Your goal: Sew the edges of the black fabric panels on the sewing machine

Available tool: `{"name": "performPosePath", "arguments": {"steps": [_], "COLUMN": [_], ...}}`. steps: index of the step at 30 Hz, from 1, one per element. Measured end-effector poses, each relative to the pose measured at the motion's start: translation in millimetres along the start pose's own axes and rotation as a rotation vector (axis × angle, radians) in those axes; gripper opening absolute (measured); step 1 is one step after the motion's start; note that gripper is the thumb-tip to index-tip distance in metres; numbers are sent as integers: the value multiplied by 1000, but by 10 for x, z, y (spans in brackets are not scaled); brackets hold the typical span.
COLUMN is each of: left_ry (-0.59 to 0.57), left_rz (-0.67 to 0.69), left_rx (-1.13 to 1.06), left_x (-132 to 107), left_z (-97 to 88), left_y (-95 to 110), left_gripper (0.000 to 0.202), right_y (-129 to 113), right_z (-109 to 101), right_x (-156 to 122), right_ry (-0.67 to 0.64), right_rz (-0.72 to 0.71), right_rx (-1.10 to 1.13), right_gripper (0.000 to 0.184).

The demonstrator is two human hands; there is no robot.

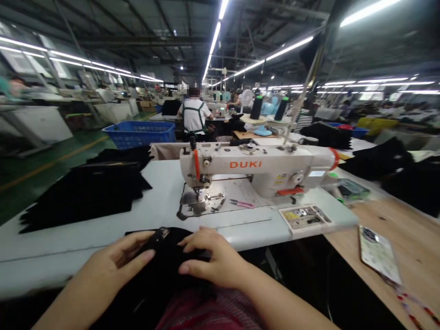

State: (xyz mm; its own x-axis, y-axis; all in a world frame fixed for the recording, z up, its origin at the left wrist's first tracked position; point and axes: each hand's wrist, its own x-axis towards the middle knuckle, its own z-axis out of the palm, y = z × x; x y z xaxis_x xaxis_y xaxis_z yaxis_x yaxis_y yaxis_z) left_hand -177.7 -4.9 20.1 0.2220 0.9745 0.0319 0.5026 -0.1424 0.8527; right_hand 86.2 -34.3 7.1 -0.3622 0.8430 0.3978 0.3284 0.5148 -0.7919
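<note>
A piece of black fabric [165,261] lies over the near edge of the white sewing table [103,229] and down onto my lap. My left hand [118,259] rests on its left side, fingers stretched along the cloth and thumb up. My right hand [215,259] lies on the right side of the cloth, fingers curled over it and pressing it down. Behind the hands stands a white DUKI sewing machine [257,169], its needle and metal plate [197,201] a short way beyond the fabric.
A stack of black fabric pieces [85,192] lies at the left of the table. Pink snips [242,204] and a small parts tray [304,216] sit by the machine. A phone [378,254] lies on the wooden bench at right. A person sits ahead near a blue basket [140,133].
</note>
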Motion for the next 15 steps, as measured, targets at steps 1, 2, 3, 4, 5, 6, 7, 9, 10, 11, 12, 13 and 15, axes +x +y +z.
{"name": "performPosePath", "arguments": {"steps": [1, 2, 3, 4, 5, 6, 7, 9, 10, 11, 12, 13, 15], "left_ry": [-75, -98, -111, -112, -101, -90, -79, -49, -25, 2, 30, 57, 100], "left_rz": [-101, -162, -197, -206, -192, -171, -149, -130, -134, -140, -144, -144, -138], "left_rx": [-152, -264, -343, -394, -418, -427, -432, -441, -447, -452, -456, -457, -447], "left_x": [-51, -90, -120, -145, -164, -180, -192, -210, -218, -226, -234, -243, -260], "left_z": [25, 49, 72, 93, 111, 129, 144, 170, 182, 192, 200, 206, 211], "left_y": [101, 181, 239, 276, 296, 303, 305, 314, 329, 354, 386, 423, 493], "left_gripper": [56, 54, 52, 50, 48, 45, 43, 37, 34, 31, 28, 26, 22], "right_y": [-70, -129, -179, -221, -256, -285, -308, -338, -348, -355, -362, -369, -385], "right_z": [-35, -64, -88, -105, -116, -122, -123, -116, -111, -108, -107, -110, -125], "right_x": [-33, -59, -79, -95, -108, -118, -127, -138, -141, -140, -137, -130, -112], "right_ry": [28, 36, 44, 47, 41, 42, 49, 89, 116, 139, 157, 166, 168], "right_rz": [51, 95, 122, 131, 127, 118, 109, 113, 129, 149, 168, 186, 207], "right_rx": [20, 10, -5, -19, -27, -29, -28, -30, -34, -39, -43, -44, -34], "right_gripper": [22, 13, 7, 3, 4, 7, 8, 7, 5, 3, 4, 6, 8]}}
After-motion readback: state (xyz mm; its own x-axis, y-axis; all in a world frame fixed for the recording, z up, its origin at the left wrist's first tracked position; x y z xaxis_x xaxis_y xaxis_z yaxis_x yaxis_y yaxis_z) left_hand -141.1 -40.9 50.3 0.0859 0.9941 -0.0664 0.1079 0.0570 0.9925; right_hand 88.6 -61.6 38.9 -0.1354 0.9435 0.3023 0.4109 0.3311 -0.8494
